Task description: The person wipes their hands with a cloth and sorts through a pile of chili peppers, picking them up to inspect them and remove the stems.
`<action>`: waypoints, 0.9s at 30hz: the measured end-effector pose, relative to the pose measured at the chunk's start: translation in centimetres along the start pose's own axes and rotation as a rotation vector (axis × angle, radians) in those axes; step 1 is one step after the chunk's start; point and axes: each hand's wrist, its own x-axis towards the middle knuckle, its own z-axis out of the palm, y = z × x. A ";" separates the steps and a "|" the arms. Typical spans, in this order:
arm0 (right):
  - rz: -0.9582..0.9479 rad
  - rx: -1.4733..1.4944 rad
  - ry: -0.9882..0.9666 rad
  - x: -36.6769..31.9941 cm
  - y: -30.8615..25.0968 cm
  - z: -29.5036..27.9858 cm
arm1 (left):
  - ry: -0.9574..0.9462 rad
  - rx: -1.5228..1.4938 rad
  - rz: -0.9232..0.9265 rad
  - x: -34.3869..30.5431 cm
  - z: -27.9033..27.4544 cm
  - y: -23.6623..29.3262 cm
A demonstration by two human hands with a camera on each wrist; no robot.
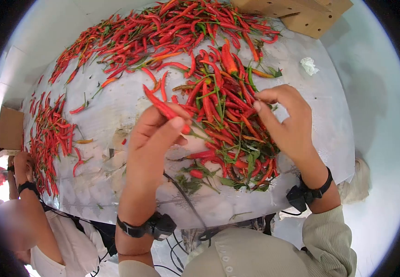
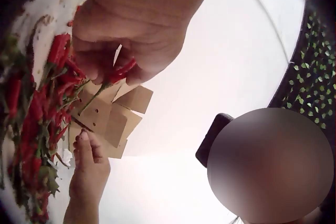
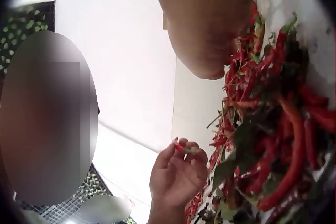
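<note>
My left hand [image 1: 151, 138] pinches a single red chili pepper [image 1: 161, 104] between thumb and fingers, above the table. The pepper's green stem points down toward the right. In the left wrist view the stem end of this chili pepper [image 2: 123, 70] shows below the fingers. My right hand [image 1: 287, 120] is at the right side of a heap of red chili peppers [image 1: 230, 111] mixed with stems and green leaves. Its thumb and index finger are bent, with a small gap between their tips, next to the heap.
A larger spread of chili peppers [image 1: 163, 27] covers the table's far side, and another pile [image 1: 52, 138] lies at left. A cardboard box [image 1: 301, 14] stands at the back right, near a crumpled white tissue [image 1: 309, 66]. Another person's hand [image 1: 22, 166] is beside the left pile.
</note>
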 end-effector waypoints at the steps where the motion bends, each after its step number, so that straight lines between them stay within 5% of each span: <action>1: 0.077 0.007 0.020 0.2 0.6 -0.1 | 0.012 -0.045 -0.003 0.1 0.2 0.2; 10: -0.039 -0.105 -0.112 0.2 1.8 0.3 | -0.015 -0.062 -0.182 0.3 0.1 -0.1; 16: 0.079 -0.189 -0.383 0.3 1.3 -0.1 | -0.008 0.017 -0.220 0.2 0.6 0.0; 27: 0.059 -0.141 -0.274 0.1 1.3 -0.1 | -0.040 0.033 -0.235 0.1 0.6 -0.4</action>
